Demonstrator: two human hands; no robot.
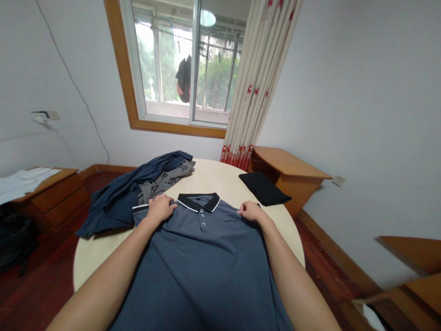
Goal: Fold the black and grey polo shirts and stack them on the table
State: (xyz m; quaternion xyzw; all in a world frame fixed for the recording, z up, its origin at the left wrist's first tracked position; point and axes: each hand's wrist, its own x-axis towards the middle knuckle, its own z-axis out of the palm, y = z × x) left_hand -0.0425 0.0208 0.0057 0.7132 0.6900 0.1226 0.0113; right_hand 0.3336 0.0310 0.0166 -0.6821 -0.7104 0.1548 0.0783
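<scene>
A dark grey-blue polo shirt (206, 257) lies front side up on the round table, its lower part running toward me and out of view. Its black collar (199, 201) has a white edge and faces the window, above a short button placket. My left hand (161, 208) grips the shirt at the left shoulder, beside a sleeve with a black and white cuff. At the opposite shoulder, my right hand (251, 211) pinches the fabric between thumb and curled fingers, near a small chest logo.
The pale round table (213, 172) also bears a heap of dark blue clothing (120, 193), a grey patterned garment (168, 179) and a folded black garment (264, 187). A wooden desk (292, 168) stands behind right, a drawer cabinet (58, 197) at left.
</scene>
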